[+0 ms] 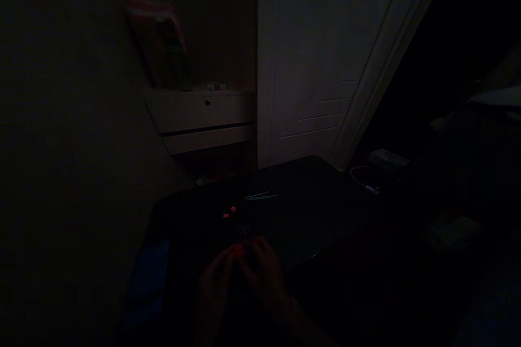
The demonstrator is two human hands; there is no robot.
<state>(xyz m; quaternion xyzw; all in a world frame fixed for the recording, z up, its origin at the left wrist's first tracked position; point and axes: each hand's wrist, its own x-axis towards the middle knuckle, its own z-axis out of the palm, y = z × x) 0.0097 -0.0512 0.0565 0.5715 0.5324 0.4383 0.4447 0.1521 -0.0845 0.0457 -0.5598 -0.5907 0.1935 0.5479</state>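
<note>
In very dim light, my left hand (215, 279) and my right hand (265, 270) meet over the near part of a dark table (313, 200). Between their fingertips is a small red piece (239, 250), its exact kind too dark to make out. Both hands look closed on it, thumbs and fingers pinched together. Just beyond them lies a faint purplish thing (244, 229), unclear in shape. Farther off on the tabletop are two small orange-red pieces (233, 209) and a few thin pale sticks (260, 196).
A bluish flat thing (146, 276) lies at the table's left edge. Behind stand a drawer unit (199, 114) with a red-and-white bag (157, 38) on top, and a pale panelled door (305, 65). A white cable (358, 179) and a box (387, 159) are at the right.
</note>
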